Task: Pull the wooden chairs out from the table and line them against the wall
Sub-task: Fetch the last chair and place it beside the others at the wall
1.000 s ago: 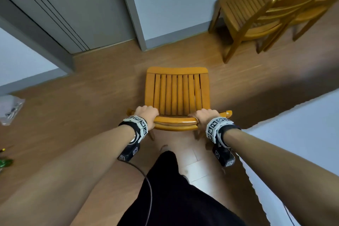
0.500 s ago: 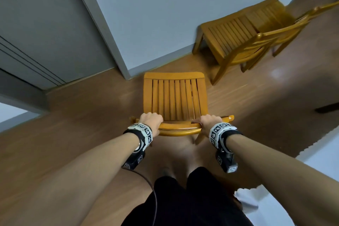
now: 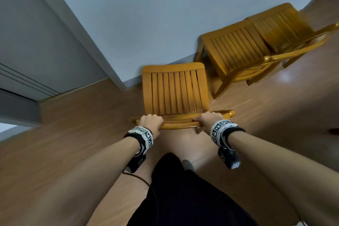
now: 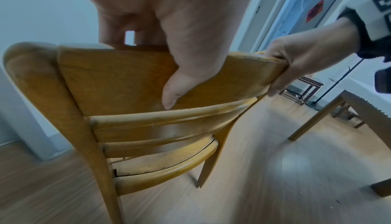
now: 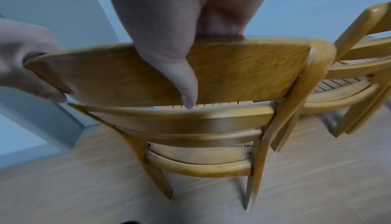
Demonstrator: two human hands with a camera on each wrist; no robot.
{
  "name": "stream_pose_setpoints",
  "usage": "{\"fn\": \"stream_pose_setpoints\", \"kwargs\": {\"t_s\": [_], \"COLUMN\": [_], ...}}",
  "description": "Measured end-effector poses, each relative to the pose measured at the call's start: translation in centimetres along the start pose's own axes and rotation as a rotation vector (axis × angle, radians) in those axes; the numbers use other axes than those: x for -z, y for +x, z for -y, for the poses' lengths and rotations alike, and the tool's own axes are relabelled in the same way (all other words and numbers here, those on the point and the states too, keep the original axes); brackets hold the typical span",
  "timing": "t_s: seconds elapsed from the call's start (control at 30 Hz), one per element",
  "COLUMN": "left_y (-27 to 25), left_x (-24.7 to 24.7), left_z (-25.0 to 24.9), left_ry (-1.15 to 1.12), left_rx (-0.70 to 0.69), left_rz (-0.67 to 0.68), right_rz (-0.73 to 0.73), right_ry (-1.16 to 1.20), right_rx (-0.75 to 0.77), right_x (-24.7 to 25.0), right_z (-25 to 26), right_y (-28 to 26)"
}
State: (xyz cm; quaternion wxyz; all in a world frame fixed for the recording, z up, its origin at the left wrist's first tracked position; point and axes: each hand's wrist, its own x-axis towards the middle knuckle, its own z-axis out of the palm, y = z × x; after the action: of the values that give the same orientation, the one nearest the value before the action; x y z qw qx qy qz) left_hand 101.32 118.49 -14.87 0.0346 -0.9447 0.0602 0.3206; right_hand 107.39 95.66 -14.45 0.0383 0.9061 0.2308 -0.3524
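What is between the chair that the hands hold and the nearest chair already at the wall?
Only bare wooden floor. In the head view a narrow gap separates the held chair from the nearest wall chair; nothing stands in it.

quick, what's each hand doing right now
Left hand: closed on the top rail of the chair.
Right hand: closed on the same rail, nearer its right end.

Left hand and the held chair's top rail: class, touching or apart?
Touching. The left wrist view shows the left hand wrapped over the top rail, thumb pressed against its back.
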Motion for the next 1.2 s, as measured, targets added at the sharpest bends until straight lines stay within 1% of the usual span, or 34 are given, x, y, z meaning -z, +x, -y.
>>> {"fn": "stream_pose_setpoints", "kwargs": {"t_s": [0.17,0.3,0.47,0.63,0.8,0.97,1.03,1.13,1.2], "left_y": [5.1,8.3,11.5,14.2,16.8,19.2,19.4,18.6,18.2], "left_x": [3.5,6.4,10.0,12.1,12.7,13.5,12.8,10.9,10.1], "left_z": [0.1,0.5,0.2,-1.3,-4.7,-7.9,-8.6,-10.3,-11.6], "left_ry": [-0.032,-0.047,-0.055,-0.065,-0.058,-0.091,-0.103,-0.122,-0.152], "left_rx": [-0.006,-0.041,-0.046,-0.057,-0.056,0.019,0.052,0.097,0.110], "left_rz": [-0.002,-0.025,-0.042,-0.015,0.002,0.012,0.036,0.087,0.088], "right_rz": [-0.008,0.038,-0.034,-0.040,-0.009,-0.069,-0.075,-0.025,-0.029], "right_ry": [0.016,0.008,-0.010,-0.060,-0.143,-0.199,-0.207,-0.197,-0.177], "right_rx": [-0.013,-0.021,-0.027,0.000,0.095,0.184,0.227,0.268,0.288], "right_x": [4.2,7.7,11.5,13.7,14.9,14.9,14.0,11.5,10.0], "right_z": [-3.7,-6.0,-8.2,-11.4,-16.2,-20.8,-21.6,-22.0,-22.6], "right_y": [4.4,6.9,9.1,11.0,12.4,14.0,14.1,13.5,13.3]}}
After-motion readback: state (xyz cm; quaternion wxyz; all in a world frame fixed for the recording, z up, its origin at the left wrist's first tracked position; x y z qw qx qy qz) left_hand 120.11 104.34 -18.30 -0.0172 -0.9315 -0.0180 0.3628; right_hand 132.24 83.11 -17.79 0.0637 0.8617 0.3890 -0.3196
